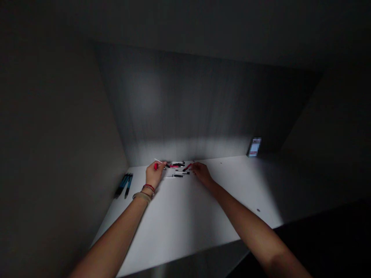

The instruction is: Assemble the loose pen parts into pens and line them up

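Observation:
My left hand [154, 173], with bracelets at the wrist, is closed on a thin white stick with a dark end [159, 160], which looks like a pen refill. A small red piece [155, 166] shows at the same hand. My right hand [202, 172] is closed at the end of a red pen part [188, 166] with a dark tip, slanting down to the left. Between the hands lie several loose pen parts [178, 176], black, white and red, on the white tabletop [174, 216]. They are too small to tell apart exactly.
Several blue and black pens [128, 186] lie at the tabletop's left edge by the side wall. At the back right, a phone-like device [254, 147] with a blurred screen leans upright against the grey back panel [179, 100]. A small dark bit [258, 210] lies at front right.

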`<state>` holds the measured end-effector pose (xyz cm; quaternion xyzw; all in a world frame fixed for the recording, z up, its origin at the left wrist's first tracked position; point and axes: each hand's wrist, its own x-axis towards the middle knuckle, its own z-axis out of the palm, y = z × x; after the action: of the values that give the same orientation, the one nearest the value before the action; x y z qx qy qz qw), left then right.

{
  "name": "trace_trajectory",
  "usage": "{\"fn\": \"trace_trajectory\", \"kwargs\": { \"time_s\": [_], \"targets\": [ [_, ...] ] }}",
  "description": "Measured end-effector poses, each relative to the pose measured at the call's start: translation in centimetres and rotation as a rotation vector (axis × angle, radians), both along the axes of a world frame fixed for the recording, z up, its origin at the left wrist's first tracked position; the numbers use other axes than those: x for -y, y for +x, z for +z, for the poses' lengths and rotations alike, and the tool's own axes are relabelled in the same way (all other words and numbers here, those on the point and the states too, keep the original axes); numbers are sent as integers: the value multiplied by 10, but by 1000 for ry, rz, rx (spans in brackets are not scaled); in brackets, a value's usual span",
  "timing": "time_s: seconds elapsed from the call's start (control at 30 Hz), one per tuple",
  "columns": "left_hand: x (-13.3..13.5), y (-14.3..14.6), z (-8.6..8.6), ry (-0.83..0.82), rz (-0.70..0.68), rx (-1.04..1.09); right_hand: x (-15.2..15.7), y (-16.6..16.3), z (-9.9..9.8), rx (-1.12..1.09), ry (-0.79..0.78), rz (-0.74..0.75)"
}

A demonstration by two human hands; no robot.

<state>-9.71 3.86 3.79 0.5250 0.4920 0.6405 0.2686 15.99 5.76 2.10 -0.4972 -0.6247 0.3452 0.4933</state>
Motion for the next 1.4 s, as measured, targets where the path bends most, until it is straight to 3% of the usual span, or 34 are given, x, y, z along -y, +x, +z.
{"fn": "trace_trajectory", "kwargs": {
  "time_s": [0.13,0.3,0.47,0.7,0.87,1.1,1.4],
  "targets": [
    [3,6,0,-11,-39,-47,-4,6,-4,400,226,-34],
    [7,8,2,-15,-42,-99,-6,2,-10,595,267,12],
    [8,7,4,5,-18,-106,-8,4,-6,618,274,19],
    [7,8,2,18,4,-150,-15,40,3,677,163,-245],
    [9,11,1,16,-7,-260,-15,38,-2,810,133,-184],
    [13,15,4,30,0,-351,-14,18,-8,941,186,37],
    [9,15,1,9,-15,-337,-7,17,1,940,134,-24]
  ]
}}
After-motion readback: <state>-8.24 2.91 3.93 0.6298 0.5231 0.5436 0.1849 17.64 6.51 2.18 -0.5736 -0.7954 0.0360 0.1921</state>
